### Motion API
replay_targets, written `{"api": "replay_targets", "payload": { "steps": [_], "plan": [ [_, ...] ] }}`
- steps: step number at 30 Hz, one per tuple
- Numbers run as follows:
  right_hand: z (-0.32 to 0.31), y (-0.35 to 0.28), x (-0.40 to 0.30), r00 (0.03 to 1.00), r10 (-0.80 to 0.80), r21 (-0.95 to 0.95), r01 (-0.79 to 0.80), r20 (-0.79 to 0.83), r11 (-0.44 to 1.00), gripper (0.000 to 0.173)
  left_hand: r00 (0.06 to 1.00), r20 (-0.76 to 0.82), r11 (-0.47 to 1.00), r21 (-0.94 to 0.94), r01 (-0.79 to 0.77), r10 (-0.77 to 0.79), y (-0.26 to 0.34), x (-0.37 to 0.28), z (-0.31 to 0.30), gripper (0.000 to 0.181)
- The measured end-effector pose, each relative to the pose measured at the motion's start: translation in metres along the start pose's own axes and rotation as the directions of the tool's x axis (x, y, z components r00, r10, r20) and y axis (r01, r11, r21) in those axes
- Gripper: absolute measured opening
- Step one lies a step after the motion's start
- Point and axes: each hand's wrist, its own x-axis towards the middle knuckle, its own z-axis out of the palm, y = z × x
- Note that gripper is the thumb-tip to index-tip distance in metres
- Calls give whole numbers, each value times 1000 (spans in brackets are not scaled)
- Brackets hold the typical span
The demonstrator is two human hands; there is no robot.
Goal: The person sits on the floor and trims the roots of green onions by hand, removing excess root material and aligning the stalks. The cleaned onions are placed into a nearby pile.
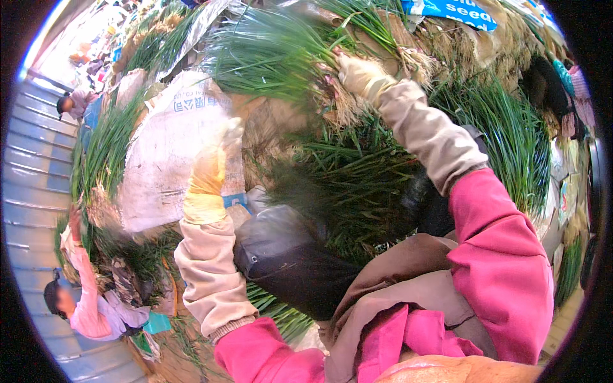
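My right hand [357,72], in a pale glove, is at the root end of a bunch of green onions [268,57], whose long leaves fan out to the left and are motion-blurred. It grips the bunch near the reddish bulbs and pale roots. My left hand [232,131], gloved and blurred by glare, hovers over or rests on a white woven sack [177,139] with nothing visible in it; its fingers are hard to make out. Between my arms lies a heap of loose dark green leaves [354,191], beside my dark-covered knee.
More green onions [498,139] lie at the right, with another bundle [107,143] at the left. Two people [91,311] [79,105] work along the left side, near a corrugated metal wall [36,177]. Someone in dark clothing [543,86] is at the upper right. A blue printed sack [455,14] lies at the top.
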Motion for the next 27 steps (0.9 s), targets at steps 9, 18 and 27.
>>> {"api": "replay_targets", "payload": {
  "steps": [9, 18, 27],
  "plan": [
    [-75, 14, -10, 992, 74, 139, -60, -99, 989, 16, 976, 190, 993, -9, 114, -110, -2, -24, 153, 29],
    [-9, 29, -84, 997, -74, 1000, -16, 18, 27, 10, 990, -28, 963, -237, 130, -141, -71, 26, 212, 23],
    [34, 17, -132, 982, 41, 200, -78, 182, 977, 26, 987, -128, 885, -464, 31, -101, -129, 33, 215, 13]
  ]
}}
